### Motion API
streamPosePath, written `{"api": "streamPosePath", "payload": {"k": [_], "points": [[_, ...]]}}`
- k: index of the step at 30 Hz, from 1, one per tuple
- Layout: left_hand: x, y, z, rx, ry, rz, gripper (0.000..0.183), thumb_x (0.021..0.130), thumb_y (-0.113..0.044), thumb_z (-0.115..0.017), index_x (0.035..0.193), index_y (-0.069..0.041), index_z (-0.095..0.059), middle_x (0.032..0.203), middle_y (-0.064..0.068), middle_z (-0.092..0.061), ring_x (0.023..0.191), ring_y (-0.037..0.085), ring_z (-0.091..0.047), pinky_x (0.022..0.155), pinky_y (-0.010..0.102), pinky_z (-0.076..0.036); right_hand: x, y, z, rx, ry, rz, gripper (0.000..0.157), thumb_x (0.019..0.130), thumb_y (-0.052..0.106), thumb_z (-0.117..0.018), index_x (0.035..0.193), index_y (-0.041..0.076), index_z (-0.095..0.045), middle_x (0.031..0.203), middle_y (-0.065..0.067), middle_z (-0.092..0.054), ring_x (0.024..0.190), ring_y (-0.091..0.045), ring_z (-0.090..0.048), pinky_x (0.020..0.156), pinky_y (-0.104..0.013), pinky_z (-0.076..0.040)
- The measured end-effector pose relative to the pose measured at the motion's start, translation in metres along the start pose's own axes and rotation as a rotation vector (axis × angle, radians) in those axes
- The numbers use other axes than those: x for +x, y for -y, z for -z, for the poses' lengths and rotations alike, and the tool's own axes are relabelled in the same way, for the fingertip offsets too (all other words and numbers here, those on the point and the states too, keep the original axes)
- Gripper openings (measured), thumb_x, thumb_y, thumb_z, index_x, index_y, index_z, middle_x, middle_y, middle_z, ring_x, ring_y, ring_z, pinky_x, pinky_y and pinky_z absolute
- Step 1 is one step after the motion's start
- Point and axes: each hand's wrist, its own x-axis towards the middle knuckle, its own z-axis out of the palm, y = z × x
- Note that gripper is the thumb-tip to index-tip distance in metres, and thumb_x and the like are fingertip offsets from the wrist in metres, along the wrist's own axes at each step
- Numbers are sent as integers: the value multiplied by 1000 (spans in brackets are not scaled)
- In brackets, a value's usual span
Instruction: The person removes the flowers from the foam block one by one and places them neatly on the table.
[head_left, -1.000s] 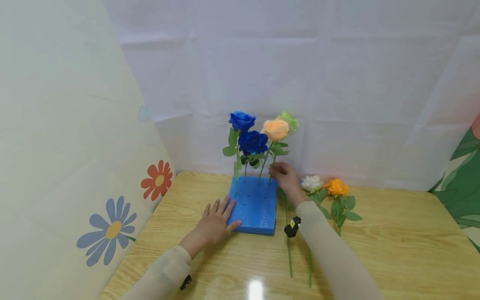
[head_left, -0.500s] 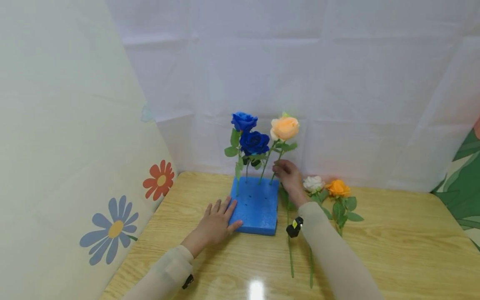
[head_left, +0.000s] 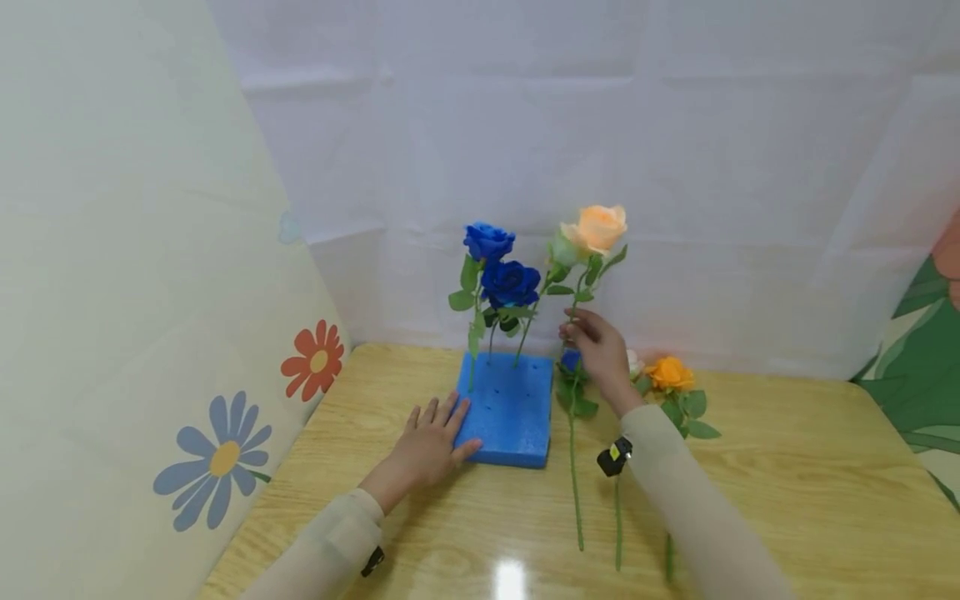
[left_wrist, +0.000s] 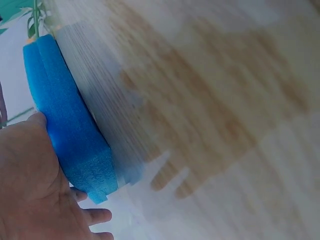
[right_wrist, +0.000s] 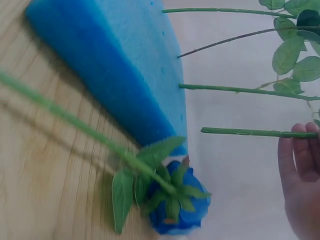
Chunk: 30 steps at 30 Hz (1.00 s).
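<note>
My right hand [head_left: 600, 354] pinches the stem of a peach artificial rose [head_left: 602, 228] beside the back right of a blue foam block [head_left: 510, 429]. In the right wrist view, the cut end of its stem [right_wrist: 240, 132] hangs free of the foam. My left hand [head_left: 426, 450] rests with fingers spread along the block's left front edge; the left wrist view shows the palm [left_wrist: 30, 180] against its side. Two blue roses, one lighter [head_left: 489, 240] and one darker [head_left: 512, 284], stand upright in the foam. A pale green rose [head_left: 564, 248] stands behind, partly covered by the peach one.
Right of the block, another blue rose [right_wrist: 182, 212] lies on the wooden table [head_left: 787, 483]. A white rose [head_left: 634, 363], mostly behind my right hand, and an orange rose [head_left: 670, 373] lie farther right. A white cloth [head_left: 465, 150] hangs behind the table.
The peach rose has come up out of the foam and moved right with my right hand, uncovering an empty hole and more of the pale green rose. My left hand stays put.
</note>
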Motion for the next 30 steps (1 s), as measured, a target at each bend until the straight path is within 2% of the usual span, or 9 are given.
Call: {"api": "streamPosePath", "payload": {"k": [2,6,9,12,16,20,24,27,30], "points": [[0,0,0,1,-4,-1,80,104,-62,-37,162,-8,-25,168,18,-16,149,50,-23,117,68,-19,-4,1,6,1,11,-2,34,102,7,-60,134,-5,-61,114,-28,-69,94,-13,-70,87,-31,-59],[-1,1,0,-1,-11,-5,79,104,-61,-38,161,-8,-25,168,18,-17,149,51,-23,117,68,-19,-14,3,18,-3,45,-9,36,104,12,-59,137,-3,-58,118,-30,-66,104,-27,-71,89,-30,-58],[0,1,0,-3,-13,-9,79,104,-61,-38,161,-7,-25,168,18,-17,149,51,-23,117,69,-19,-21,6,26,-12,61,-15,37,104,15,-58,138,-1,-58,119,-31,-66,106,-32,-70,91,-34,-58],[0,1,-1,0,-13,-12,79,104,-60,-38,161,-7,-25,168,18,-16,149,51,-23,116,69,-19,-27,7,33,-18,72,-18,35,104,12,-58,137,0,-59,119,-32,-66,100,-25,-72,90,-37,-58],[0,2,-2,0,-9,-13,79,104,-60,-38,161,-7,-25,168,18,-16,148,51,-23,116,69,-19,-34,6,41,-16,84,-16,36,103,5,-58,138,-4,-57,117,-34,-65,91,-12,-72,86,-33,-59],[-1,1,-1,-6,-6,-10,79,104,-61,-38,161,-7,-25,168,18,-16,149,51,-23,116,69,-19,-43,7,49,-34,106,-21,37,102,2,-58,138,-5,-56,114,-31,-64,88,-7,-70,83,-32,-60],[0,1,-1,-7,-4,-9,79,105,-60,-37,161,-7,-24,168,18,-15,149,50,-22,117,69,-18,-52,8,57,-84,129,-13,37,103,5,-58,139,-2,-57,109,-26,-63,89,-11,-70,82,-35,-60],[0,0,-1,-8,-3,-11,79,105,-60,-37,162,-8,-24,168,18,-15,149,50,-21,117,69,-18,-58,9,63,-99,136,-4,38,103,5,-58,140,-2,-57,110,-27,-63,93,-20,-71,81,-33,-60],[0,-1,-1,-10,0,-11,79,105,-61,-36,162,-8,-23,168,17,-15,150,50,-21,117,69,-17,-64,9,68,-135,127,-5,38,103,4,-59,140,-3,-57,109,-25,-64,94,-20,-71,79,-29,-60]]}}
